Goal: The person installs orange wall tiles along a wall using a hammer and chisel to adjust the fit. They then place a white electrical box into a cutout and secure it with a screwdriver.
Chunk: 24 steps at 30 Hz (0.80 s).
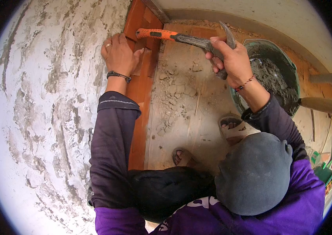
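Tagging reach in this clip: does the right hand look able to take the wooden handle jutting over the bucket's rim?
Probably not: the right hand is closed around the hammer. Once free, likely yes, as the wooden handle juts uncovered past the bucket.

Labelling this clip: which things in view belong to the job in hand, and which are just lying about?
Job, as far as I can judge:
hammer, in the right hand
orange-red tiles, by the left hand
bucket of grey mix, probably

Lying about, apparently:
loose grey crumbs
green items, far right
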### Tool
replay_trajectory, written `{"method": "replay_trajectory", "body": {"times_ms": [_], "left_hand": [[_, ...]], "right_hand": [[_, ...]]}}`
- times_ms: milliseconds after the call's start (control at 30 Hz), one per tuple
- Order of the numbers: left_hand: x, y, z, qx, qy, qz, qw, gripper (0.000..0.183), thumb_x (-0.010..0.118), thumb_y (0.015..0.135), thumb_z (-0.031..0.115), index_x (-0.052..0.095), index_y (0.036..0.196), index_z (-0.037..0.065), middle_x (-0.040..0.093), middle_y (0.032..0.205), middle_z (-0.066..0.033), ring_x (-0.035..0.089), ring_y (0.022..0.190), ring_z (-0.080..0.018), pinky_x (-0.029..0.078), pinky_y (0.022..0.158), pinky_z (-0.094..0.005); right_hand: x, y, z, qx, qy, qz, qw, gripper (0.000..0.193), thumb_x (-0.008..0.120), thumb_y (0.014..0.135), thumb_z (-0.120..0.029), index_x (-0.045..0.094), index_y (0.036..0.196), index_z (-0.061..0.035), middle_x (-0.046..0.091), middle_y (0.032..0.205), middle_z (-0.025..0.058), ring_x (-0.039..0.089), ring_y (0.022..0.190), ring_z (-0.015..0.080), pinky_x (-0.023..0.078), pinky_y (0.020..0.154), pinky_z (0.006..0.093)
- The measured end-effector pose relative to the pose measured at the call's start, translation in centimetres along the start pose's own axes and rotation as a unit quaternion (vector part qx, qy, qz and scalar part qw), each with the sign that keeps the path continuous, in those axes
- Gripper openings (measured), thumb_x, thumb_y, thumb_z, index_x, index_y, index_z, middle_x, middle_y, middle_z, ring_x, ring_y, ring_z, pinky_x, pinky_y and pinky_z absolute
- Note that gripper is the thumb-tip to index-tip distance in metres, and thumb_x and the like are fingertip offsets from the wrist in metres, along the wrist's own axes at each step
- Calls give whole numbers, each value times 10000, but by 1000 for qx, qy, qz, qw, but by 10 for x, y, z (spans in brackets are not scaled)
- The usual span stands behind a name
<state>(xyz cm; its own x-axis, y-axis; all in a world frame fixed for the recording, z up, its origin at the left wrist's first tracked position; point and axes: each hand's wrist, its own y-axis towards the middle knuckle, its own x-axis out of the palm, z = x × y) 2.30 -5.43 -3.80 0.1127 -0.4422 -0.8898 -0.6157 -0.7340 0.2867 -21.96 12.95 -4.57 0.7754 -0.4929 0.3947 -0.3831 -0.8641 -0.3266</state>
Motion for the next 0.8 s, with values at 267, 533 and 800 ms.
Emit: {"method": "replay_trajectory", "body": {"times_ms": [267,533,800], "left_hand": [[-2,2,3,-23,2,-6,1000,764,721,718,511,514,1260,15,521,1280,-153,408,1234,-341,268,1024,-490],[-2,1,1,-17,-5,5,1000,759,717,724,505,511,1256,5,518,1280,-162,406,1239,-345,254,1029,-494],[-1,1,0,-10,-12,-6,1000,770,698,740,515,485,1278,7,508,1290,-169,413,1232,-352,256,1027,-502]], "right_hand": [[0,-6,0,8,4,7,1000,194,574,903,-179,562,1022,-26,615,748,125,406,453,88,395,447,263],[0,-6,-5,3,6,8,1000,214,569,907,-184,551,1034,-13,617,750,128,404,449,88,398,443,270],[-5,-3,-5,-5,20,27,999,188,611,873,-185,600,968,-24,631,708,116,471,454,109,420,416,284]]}}
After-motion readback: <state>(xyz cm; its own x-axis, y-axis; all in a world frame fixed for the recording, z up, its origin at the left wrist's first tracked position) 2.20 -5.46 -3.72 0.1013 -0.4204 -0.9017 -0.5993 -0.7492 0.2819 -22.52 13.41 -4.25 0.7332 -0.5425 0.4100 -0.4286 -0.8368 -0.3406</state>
